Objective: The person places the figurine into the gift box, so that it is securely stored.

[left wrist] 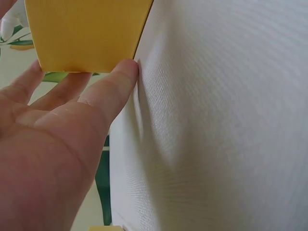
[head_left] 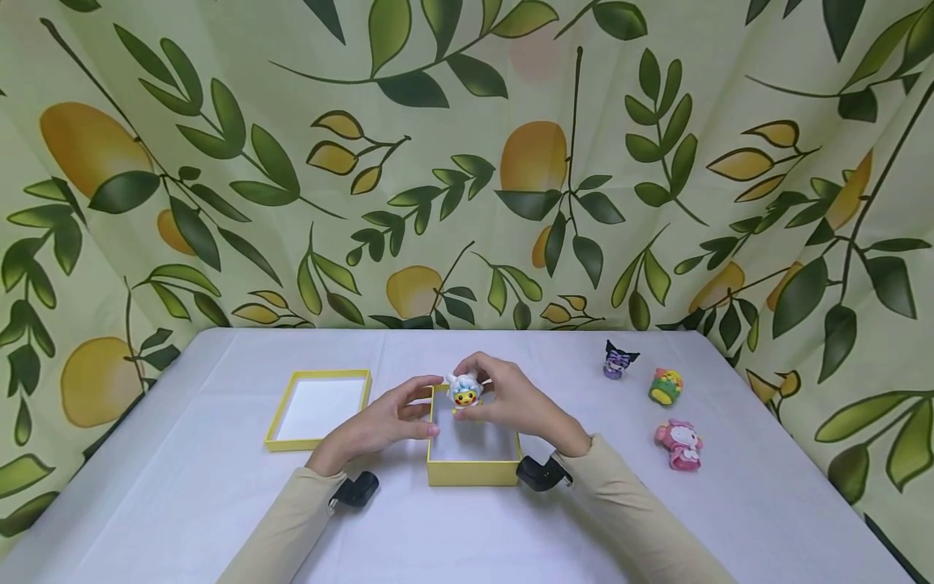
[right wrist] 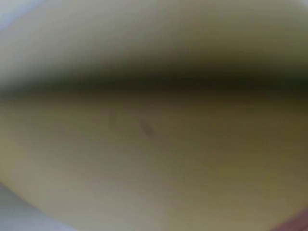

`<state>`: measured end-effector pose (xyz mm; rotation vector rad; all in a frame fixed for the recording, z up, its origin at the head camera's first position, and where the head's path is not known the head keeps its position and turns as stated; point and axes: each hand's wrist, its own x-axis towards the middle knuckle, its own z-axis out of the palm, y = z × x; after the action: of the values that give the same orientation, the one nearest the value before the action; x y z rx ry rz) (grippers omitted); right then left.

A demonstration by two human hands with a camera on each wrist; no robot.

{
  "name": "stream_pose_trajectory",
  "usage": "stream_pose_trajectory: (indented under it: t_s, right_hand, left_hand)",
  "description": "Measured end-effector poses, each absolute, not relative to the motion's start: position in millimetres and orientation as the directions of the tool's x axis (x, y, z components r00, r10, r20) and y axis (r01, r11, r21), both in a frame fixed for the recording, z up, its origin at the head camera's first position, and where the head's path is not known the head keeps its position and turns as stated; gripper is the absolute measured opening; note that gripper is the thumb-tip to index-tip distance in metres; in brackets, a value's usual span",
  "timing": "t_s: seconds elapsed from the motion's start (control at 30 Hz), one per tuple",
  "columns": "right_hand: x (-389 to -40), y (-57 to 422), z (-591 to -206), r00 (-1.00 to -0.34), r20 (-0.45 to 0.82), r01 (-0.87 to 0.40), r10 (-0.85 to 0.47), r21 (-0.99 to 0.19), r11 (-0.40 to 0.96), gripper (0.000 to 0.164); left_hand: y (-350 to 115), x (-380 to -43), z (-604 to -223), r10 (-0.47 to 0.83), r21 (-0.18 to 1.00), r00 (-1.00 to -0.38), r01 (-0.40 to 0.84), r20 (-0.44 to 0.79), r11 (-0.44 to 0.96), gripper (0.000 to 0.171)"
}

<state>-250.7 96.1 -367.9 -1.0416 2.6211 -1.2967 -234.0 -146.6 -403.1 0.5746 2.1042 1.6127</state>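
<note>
My right hand (head_left: 514, 397) pinches a small figurine (head_left: 465, 392) with a white fluffy hood and a yellow face. It holds the figurine above the open yellow box (head_left: 473, 473), near the box's far left part. The box stands upright on the table with a pale inside. Against the box's left wall rests my left hand (head_left: 383, 422), its fairly straight fingers and thumb touching the outside. In the left wrist view, the fingertips of that hand (left wrist: 57, 130) meet the yellow wall (left wrist: 86, 36). The right wrist view shows only a blurred, close yellowish surface (right wrist: 159, 159).
A yellow-rimmed lid (head_left: 293, 445) lies left of the box, inside facing up. On the right of the white table (head_left: 175, 495) are a purple-and-black figurine (head_left: 617, 362), a green-and-yellow one (head_left: 666, 388) and a pink-and-white one (head_left: 681, 445). A leaf-patterned curtain (head_left: 452, 203) hangs behind.
</note>
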Motion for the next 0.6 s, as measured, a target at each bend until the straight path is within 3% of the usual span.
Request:
stream_pose_trajectory:
  t_s: [0.2,0.6]
  right_hand:
    - [-247.1,94.6,-370.4,-0.783,0.188,-0.526,-0.592,-0.708,0.471,0.048]
    - [-236.4,92.4,-373.8,-0.745,0.184,-0.571,-0.642,-0.673,0.470,0.047]
  left_hand:
    - [-147.0,-234.2,-404.5,0.560,0.969,-0.824,0.062,-0.086,0.240,0.077]
    - [-147.3,-234.1,-404.8,0.561,0.970,-0.823,0.058,-0.088,0.237,0.080]
